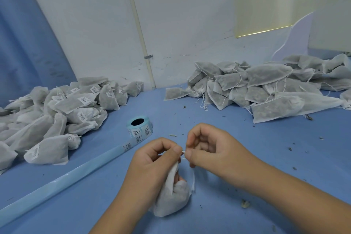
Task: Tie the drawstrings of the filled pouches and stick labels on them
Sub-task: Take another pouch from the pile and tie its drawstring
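A filled white pouch (171, 199) stands on the blue table (266, 157) near the front, its gathered neck held up. My left hand (152, 159) grips the neck and pinches one end of the thin white drawstring (183, 152). My right hand (207, 146) pinches the other end just beside it, thumb against forefinger. The two hands almost touch above the pouch. A roll of barcode labels (140, 126) stands behind my left hand, its blue backing strip (62, 180) trailing toward the front left.
A heap of labelled pouches (57, 112) fills the left side. A heap of unlabelled pouches (266, 85) with loose strings lies at the back right. Dark crumbs (245, 203) dot the table. A white wall with a pipe (140, 32) stands behind.
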A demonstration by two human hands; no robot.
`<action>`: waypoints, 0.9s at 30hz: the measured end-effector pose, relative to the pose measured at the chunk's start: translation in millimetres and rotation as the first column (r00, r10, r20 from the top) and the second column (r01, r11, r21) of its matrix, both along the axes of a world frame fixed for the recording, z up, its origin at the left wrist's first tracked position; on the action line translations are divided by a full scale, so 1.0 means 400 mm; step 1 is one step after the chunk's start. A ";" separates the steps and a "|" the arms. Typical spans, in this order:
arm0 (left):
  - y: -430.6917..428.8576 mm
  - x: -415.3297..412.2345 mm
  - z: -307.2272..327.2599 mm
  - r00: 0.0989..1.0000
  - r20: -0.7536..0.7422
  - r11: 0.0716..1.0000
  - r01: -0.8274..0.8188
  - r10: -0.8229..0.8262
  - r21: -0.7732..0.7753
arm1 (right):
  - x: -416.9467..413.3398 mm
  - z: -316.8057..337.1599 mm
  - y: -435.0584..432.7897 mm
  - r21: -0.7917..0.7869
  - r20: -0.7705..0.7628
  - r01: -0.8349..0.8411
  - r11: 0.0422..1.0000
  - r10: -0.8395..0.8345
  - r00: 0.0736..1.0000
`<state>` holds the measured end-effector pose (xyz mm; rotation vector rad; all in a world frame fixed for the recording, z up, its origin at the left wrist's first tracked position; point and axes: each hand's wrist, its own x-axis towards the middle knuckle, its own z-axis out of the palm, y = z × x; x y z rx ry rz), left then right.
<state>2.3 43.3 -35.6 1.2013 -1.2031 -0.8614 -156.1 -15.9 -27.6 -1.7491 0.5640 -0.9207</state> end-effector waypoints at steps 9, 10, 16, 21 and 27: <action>0.002 -0.006 -0.004 0.989 0.144 0.999 -0.033 0.032 0.004 | 0.012 -0.009 0.001 -0.085 -0.027 0.133 0.987 -0.136 0.990; 0.003 -0.007 -0.005 0.985 0.166 0.999 -0.037 0.037 -0.001 | 0.014 -0.010 0.002 -0.120 -0.046 0.157 0.980 -0.164 0.985; 0.004 -0.005 -0.003 0.969 0.238 0.998 -0.059 0.063 -0.022 | 0.011 -0.009 0.010 -0.396 -0.127 0.225 0.890 -0.296 0.947; 0.003 -0.004 -0.003 0.955 0.281 0.996 -0.083 0.092 -0.045 | 0.007 0.001 0.012 -0.202 -0.185 0.162 0.966 -0.200 0.962; 0.001 -0.001 -0.007 0.953 0.285 0.994 -0.081 0.097 -0.067 | 0.001 0.011 0.003 -0.004 -0.224 0.103 0.995 -0.101 0.969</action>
